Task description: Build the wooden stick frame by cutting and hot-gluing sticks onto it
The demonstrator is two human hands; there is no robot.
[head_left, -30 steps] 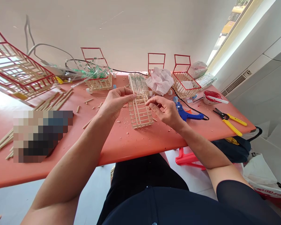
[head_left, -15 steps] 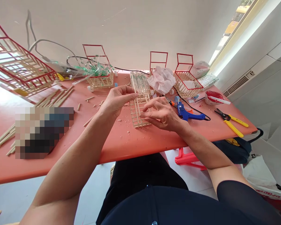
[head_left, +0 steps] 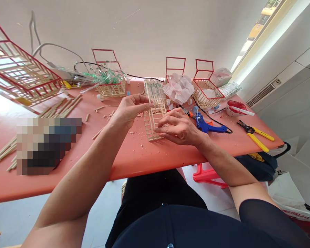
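Pale-wood and slatted, the stick frame (head_left: 152,120) lay left of the blue glue gun (head_left: 207,126) on the orange table (head_left: 124,156). The left hand (head_left: 132,107) pinched the frame's far end, while the right hand (head_left: 177,126), fingers held narrow, was at its near part; I could not tell whether it gripped anything. 1 pair of yellow-handled pliers (head_left: 251,130) lay right of the glue gun.

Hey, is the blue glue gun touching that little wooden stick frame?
Apart. The head view shows the wooden stick frame ending well left of the blue glue gun, with the right hand between them.
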